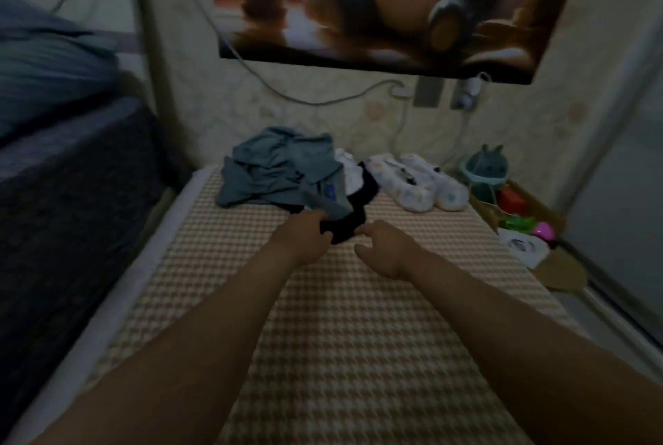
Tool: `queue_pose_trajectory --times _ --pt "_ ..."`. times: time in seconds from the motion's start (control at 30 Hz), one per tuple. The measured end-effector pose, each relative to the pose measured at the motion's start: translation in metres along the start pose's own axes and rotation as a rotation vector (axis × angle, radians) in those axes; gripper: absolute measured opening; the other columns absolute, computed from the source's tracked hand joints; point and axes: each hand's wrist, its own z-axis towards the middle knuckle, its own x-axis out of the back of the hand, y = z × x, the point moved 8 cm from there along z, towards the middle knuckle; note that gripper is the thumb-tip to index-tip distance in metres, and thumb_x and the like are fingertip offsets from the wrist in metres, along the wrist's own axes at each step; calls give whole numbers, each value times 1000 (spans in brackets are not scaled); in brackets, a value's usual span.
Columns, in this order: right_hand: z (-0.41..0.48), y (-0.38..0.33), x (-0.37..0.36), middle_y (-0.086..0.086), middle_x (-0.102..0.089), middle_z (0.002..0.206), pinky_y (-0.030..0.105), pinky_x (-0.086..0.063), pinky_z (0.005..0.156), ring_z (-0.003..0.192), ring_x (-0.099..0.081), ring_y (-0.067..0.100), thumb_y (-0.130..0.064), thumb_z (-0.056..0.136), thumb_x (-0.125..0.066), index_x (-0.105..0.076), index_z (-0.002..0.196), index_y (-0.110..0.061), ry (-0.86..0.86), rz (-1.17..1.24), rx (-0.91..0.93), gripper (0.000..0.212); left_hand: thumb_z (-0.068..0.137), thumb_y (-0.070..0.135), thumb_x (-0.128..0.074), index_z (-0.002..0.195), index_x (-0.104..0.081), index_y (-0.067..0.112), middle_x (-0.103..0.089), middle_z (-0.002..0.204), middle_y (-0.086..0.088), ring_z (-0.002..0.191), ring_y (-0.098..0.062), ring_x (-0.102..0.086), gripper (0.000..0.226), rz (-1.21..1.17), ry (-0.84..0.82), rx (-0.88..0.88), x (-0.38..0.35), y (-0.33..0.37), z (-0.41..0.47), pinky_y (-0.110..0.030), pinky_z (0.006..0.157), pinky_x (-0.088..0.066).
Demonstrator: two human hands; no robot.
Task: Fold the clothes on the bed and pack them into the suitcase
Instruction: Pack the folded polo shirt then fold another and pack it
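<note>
- At frame centre, a clothes pile is seen unfolded & crumpled on the far end of the bed.
- The pile is topped by a grey-blue garment w/ soft creases. A white piece is tucked to its right, and a dark garment is spread at the near edge.
- The dark garment's near edge is gripped by the left hand, fingers curled over it.
- The right hand is held just beside that edge, fingers loosely bent; whether cloth is pinched can't be told.
- The bed is covered in flat tan/white houndstooth check.
- White padded slippers are set right of the pile.
</note>
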Motion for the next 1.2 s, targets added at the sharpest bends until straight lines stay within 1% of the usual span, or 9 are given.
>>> queue_pose_trajectory --times 0.1,0.23,0.3,0.37,0.47,0.7,1.0,1.13,1.2 --pt "55 -11 -20 8 -42 128 40 -42 95 112 -48 26 -31 97 -48 -46 129 -20 52 -10 52 34 98 37 -48 151 -26 19 -33 153 -7 135 -27 -38 60 -46 19 14 -8 -29 26 -44 109 -38" --pt "123 -15 -30 5 -36 149 46 -34 109 132 -38 27 -28 97 -47 -19 152 -19 175 -100 123 63 98 32 -50 153 -17 19 -26 156 -7 140 -27 -29 66 -68 58 8 -12 -50 62 -42 113 -32" --pt "143 -14 -27 3 -55 126 49 -34 105 115 -50 28 -27 96 -46 -31 147 -20 221 -193 80 53 97 27 -51 150 -23 20 -32 152 -7 135 -27 -36 60 -134 105 -20 -10 -54 76 -43 111 -36" --pt "151 -18 -22 2 -59 93 45 -36 98 91 -53 26 -23 95 -48 -57 103 -24 282 -238 80 13 97 24 -51 148 -25 23 -34 151 -6 133 -25 -38 58 -233 166 -56 -4 -54 82 -43 110 -37" --pt "139 -34 -20 -2 -47 67 33 -37 69 66 -47 20 -16 92 -54 -44 66 -23 349 -43 267 29 97 21 -52 153 -13 28 -20 158 -3 141 -27 -27 68 -204 166 -77 3 -54 80 -45 113 -33" --pt "58 -38 -1 1 -47 64 27 -31 54 56 -41 11 -17 91 -44 -47 70 -8 261 417 299 23 70 47 -73 125 -49 26 -51 130 1 123 -23 -48 64 -178 217 -242 26 -24 25 -40 100 -45" --pt "-73 8 34 0 -52 57 28 -33 49 51 -47 12 -44 84 -55 -47 62 -16 396 334 105 37 80 40 -71 132 -50 31 -57 130 7 116 -13 -53 57 -61 46 -294 -11 14 -83 -36 101 -45" --pt "-105 50 31 4 -65 90 35 -49 70 78 -60 22 -38 93 -53 -54 103 -19 536 1 -159 22 88 37 -61 144 -40 27 -46 143 2 129 -21 -43 60 192 57 -189 -25 -8 -97 -32 111 -32" --pt "-103 65 20 9 -59 110 42 -45 83 98 -56 29 -26 87 -58 -44 131 -15 545 -215 -213 47 89 31 -56 147 -36 25 -43 146 0 132 -22 -41 62 234 62 -176 -32 -14 -98 -33 113 -29"
